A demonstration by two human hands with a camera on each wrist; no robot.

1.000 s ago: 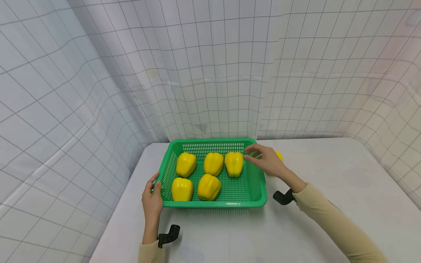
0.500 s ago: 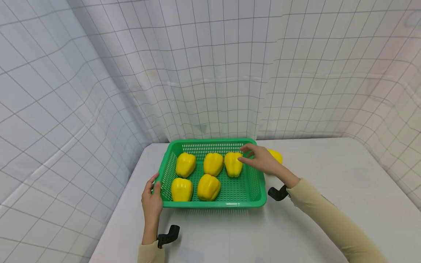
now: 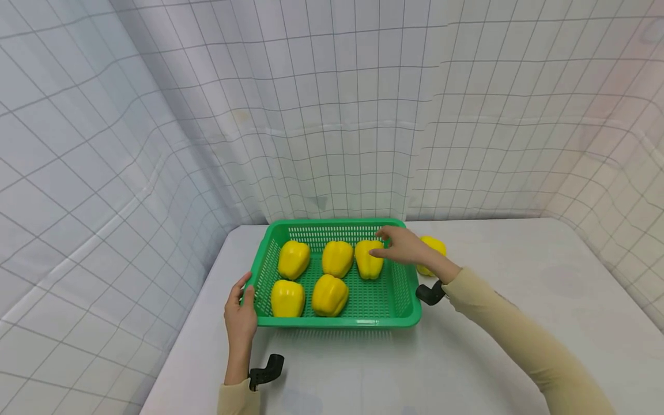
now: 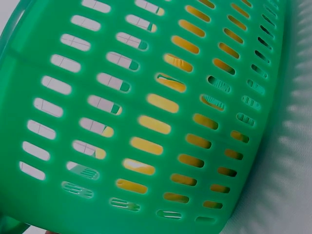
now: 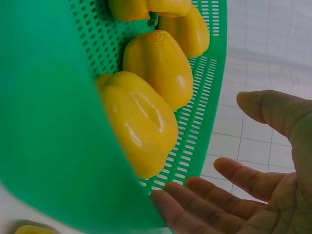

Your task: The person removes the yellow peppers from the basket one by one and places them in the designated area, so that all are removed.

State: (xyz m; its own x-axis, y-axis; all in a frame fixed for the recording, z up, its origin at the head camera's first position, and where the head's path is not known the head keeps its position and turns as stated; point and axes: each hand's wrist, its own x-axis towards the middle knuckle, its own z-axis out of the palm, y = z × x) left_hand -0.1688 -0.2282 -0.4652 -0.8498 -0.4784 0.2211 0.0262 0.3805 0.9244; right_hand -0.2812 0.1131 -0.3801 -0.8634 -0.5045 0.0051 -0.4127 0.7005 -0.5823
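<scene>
Green basket [image 3: 337, 323] holds five yellow peppers [image 3: 337, 259]; sixth pepper [image 3: 434, 244] on surface [image 3: 524, 259] right of basket. Left hand [image 3: 241, 314] grips basket's left rim. Right hand [image 3: 406, 246] above basket's right side, thumb and fingers apart.

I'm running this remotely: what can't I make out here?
Head view: part of the loose pepper, hidden by the right hand and wrist.
Left wrist view: full shapes of the peppers, hidden by the slotted basket wall.
Right wrist view: most of one yellow object, cut off by the bottom edge.

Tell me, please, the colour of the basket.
The basket is green; the head view shows it best.
</scene>
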